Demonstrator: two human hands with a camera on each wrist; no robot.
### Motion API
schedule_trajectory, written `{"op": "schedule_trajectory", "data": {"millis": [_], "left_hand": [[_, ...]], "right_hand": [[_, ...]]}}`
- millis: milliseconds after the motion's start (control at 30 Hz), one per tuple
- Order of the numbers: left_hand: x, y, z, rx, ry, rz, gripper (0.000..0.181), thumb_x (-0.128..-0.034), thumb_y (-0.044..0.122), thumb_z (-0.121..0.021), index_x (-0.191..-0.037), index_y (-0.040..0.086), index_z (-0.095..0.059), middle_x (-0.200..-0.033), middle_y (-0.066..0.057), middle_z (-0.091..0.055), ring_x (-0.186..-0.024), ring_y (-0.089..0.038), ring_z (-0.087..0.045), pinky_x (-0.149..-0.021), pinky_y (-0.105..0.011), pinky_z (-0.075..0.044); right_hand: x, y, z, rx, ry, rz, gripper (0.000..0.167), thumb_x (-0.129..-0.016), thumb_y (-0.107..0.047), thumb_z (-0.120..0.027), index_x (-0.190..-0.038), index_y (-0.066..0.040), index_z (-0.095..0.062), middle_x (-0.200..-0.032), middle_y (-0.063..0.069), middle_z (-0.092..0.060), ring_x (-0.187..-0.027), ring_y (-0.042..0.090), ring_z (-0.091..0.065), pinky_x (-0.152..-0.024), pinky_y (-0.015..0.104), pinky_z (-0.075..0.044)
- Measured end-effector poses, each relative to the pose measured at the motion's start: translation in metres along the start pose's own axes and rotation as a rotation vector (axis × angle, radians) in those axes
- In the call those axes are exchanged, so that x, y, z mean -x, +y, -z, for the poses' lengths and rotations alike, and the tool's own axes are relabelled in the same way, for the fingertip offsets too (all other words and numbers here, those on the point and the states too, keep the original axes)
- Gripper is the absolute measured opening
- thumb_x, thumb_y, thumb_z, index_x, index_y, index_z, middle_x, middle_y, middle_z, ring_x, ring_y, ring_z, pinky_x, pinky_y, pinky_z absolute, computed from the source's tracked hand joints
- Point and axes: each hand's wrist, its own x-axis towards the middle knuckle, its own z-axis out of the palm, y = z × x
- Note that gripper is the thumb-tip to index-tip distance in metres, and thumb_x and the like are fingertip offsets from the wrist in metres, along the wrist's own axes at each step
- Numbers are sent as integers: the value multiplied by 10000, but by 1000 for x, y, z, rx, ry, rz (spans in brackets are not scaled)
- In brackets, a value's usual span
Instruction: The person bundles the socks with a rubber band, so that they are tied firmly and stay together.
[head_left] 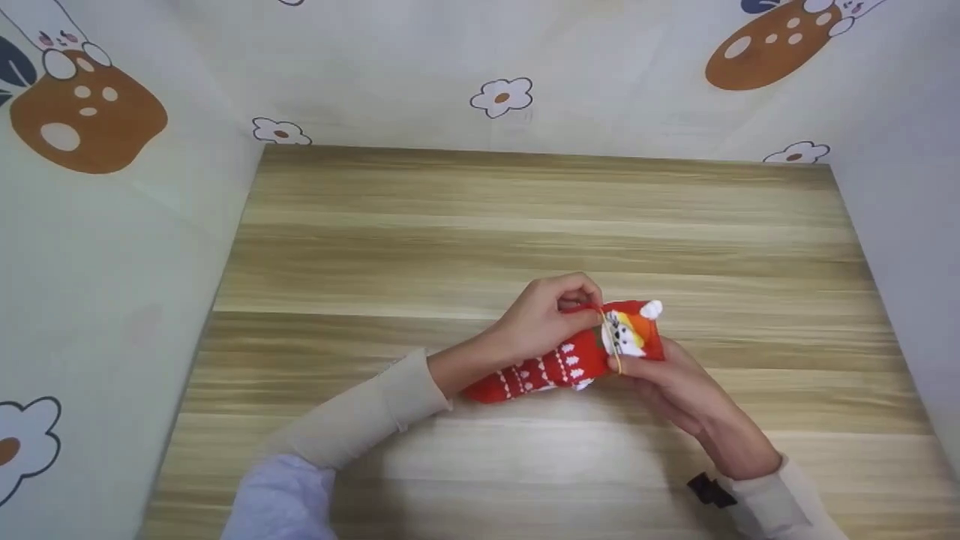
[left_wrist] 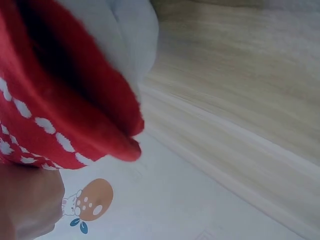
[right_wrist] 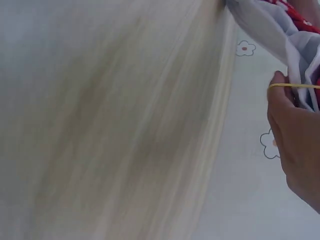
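Note:
A red knitted sock (head_left: 559,366) with white patterns and a white cat face is held just above the table; its open cuff (left_wrist: 75,100) shows in the left wrist view. Pale grey-white cloth (right_wrist: 280,35) lies against its underside. A thin yellow rubber band (head_left: 616,346) crosses the sock by the cat face. My left hand (head_left: 544,319) pinches the rubber band at the sock's upper edge. From the lower right, my right hand (head_left: 679,379) grips the sock, thumb on top. In the right wrist view, the band passes over a fingertip (right_wrist: 278,80) of that hand.
The wood-grain table (head_left: 450,232) extends around both hands. Pale walls (head_left: 390,67) with printed flowers and orange fruit shapes border its back and sides. A small black piece (head_left: 711,490) sits at the right sleeve.

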Motion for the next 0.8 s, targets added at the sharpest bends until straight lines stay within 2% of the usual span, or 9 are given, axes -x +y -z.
{"op": "schedule_trajectory", "data": {"millis": [67,200,367,567,700,800], "left_hand": [[-1,0,0,-7,3,-4,46,-969,147,-710,-1011,157,-696,-1039,43,-749,-962,-51,-706,-875,-216,-579],[-2,0,0,-40,-8,7,48,-967,151,-715,-1009,166,-697,-1048,49,-750,-973,-53,-698,-883,-211,-574],[-2,0,1,-102,-41,36,58,-968,159,-716,-1010,195,-699,-1069,60,-751,-1002,-62,-685,-904,-223,-570],[-2,0,2,-188,-73,38,71,-971,166,-714,-1021,209,-685,-1104,55,-763,-1019,-69,-672,-906,-233,-562],[-1,0,1,-292,-86,35,169,-975,218,-719,-1125,234,-643,-1192,51,-744,-1035,-75,-650,-901,-238,-560],[2,-1,-2,-396,-106,20,353,-956,307,-741,-1259,263,-565,-1280,70,-686,-1080,-77,-625,-923,-262,-569]], "right_hand": [[1,0,-3,-8,37,10,630,-971,-44,-662,-1511,-7,-340,-1402,56,-544,-1236,181,-592,-1075,344,-526],[3,-1,-9,52,105,53,654,-950,-46,-700,-1506,1,-358,-1423,86,-522,-1242,195,-583,-1037,318,-550],[4,-5,-11,133,169,82,697,-933,-81,-738,-1520,-92,-363,-1448,84,-495,-1276,222,-533,-997,278,-564],[4,-6,-11,178,244,115,614,-964,-147,-728,-1484,-147,-403,-1424,90,-562,-1238,213,-585,-976,268,-573],[2,-5,-12,204,299,118,608,-966,-200,-736,-1467,-156,-395,-1421,76,-597,-1213,184,-615,-965,249,-574],[-1,-4,-11,163,319,129,607,-970,-178,-729,-1468,-146,-383,-1400,61,-611,-1204,170,-619,-971,238,-567]]}}
